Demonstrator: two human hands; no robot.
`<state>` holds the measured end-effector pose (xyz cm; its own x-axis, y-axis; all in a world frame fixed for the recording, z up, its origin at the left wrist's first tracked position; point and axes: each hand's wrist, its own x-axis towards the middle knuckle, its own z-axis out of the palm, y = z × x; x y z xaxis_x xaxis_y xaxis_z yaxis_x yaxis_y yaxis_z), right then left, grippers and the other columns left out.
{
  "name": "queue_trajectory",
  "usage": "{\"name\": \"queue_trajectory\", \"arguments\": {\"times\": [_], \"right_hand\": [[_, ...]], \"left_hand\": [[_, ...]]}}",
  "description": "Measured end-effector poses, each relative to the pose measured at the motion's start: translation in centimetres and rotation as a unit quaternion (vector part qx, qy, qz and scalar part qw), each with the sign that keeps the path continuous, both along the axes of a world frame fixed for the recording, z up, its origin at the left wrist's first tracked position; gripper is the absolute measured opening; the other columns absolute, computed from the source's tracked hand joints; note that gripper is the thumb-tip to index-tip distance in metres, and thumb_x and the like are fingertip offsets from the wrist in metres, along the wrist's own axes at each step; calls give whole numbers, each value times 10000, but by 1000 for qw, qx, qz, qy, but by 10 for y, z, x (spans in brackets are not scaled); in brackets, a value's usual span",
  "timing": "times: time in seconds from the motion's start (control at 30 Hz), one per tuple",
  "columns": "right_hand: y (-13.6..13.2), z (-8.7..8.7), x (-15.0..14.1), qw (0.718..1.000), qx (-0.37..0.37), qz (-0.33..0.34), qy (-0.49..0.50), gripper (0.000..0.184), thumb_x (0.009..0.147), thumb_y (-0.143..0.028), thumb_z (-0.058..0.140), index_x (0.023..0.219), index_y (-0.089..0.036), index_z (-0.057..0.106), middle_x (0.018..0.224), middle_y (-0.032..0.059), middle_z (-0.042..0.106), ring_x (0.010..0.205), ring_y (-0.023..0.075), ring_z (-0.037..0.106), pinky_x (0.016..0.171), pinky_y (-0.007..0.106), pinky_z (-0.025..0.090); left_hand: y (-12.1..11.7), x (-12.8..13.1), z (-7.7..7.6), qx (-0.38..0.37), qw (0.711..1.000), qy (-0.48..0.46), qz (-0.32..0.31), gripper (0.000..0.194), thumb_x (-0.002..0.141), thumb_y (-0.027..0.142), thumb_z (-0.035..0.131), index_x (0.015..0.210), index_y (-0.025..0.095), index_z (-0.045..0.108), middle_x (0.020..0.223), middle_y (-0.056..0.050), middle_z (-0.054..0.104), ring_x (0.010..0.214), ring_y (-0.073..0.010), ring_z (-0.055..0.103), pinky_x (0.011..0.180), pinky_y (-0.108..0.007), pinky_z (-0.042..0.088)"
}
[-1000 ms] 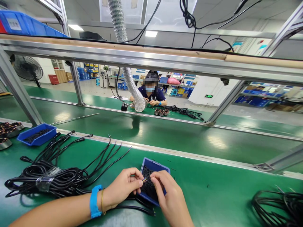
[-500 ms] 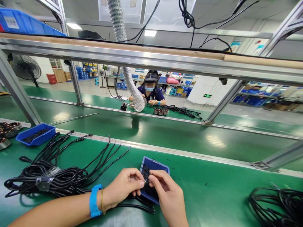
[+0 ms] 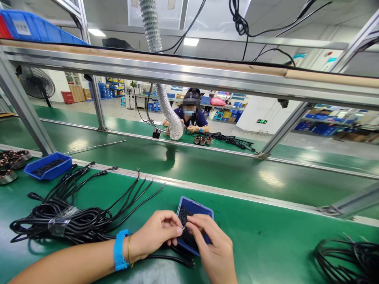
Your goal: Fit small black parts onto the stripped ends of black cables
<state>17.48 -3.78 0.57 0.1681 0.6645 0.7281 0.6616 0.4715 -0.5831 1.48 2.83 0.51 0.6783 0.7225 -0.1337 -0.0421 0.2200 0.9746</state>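
Observation:
Over a small blue bin (image 3: 211, 215), both my hands work with their fingertips nearly meeting. My left hand (image 3: 161, 230), with a blue band on the wrist, is closed in a pinch on a thin cable wire (image 3: 184, 228) whose yellowish tip shows between the hands. My right hand (image 3: 211, 240) is closed too, thumb against forefinger at that tip; what lies between them is too small to make out. Short black tube pieces (image 3: 185, 215) fill the bin below. Black cable ends (image 3: 177, 259) lie on the bench under my left wrist.
A taped bundle of black cables (image 3: 62, 223) lies at left, its wire ends fanned toward the bench edge. Behind it stand another blue bin (image 3: 47, 167) and copper-wound parts (image 3: 8, 176). More cables (image 3: 346, 256) lie at right. Across the frame, a person (image 3: 191, 114) sits working.
My right fingertips have come slightly closer over the wire tip, so less of it shows. The whole view has shifted a little; my left hand keeps its pinch.

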Motion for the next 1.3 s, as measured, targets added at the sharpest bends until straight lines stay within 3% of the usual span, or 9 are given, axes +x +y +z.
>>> {"name": "queue_trajectory", "arguments": {"times": [0.27,0.4,0.57,1.03,1.3], "right_hand": [[2,-4,4,997,-35,68,-5,135,887,-177,659,882,-250,773,798,23,745,724,158,705,673,229,576],[3,-7,7,986,-98,34,131,108,844,-292,704,807,-254,798,771,32,709,639,155,669,579,222,563],[4,-7,4,946,-182,61,261,161,772,-390,757,775,-237,805,689,20,699,558,143,633,534,206,549],[1,-6,10,940,-238,91,225,257,838,-454,701,825,-215,793,685,29,704,618,166,633,583,209,534],[1,-7,8,969,-187,91,134,183,905,-357,647,874,-262,801,818,28,745,764,167,691,716,198,538]], "left_hand": [[-1,2,-4,-17,1000,-10,3,380,667,446,816,785,147,614,626,34,567,545,-90,515,561,-232,406],[-1,2,-3,-6,1000,-11,1,349,704,430,790,814,145,619,611,34,570,542,-90,501,547,-226,389],[0,1,2,0,1000,-19,1,328,720,411,776,818,146,608,609,31,575,541,-92,498,540,-222,388],[-1,1,1,0,1000,-8,0,276,720,355,740,818,134,606,622,22,571,550,-97,508,559,-232,395],[0,0,0,4,1000,-6,5,269,725,347,727,831,130,609,620,22,562,559,-101,507,570,-242,392]]}}
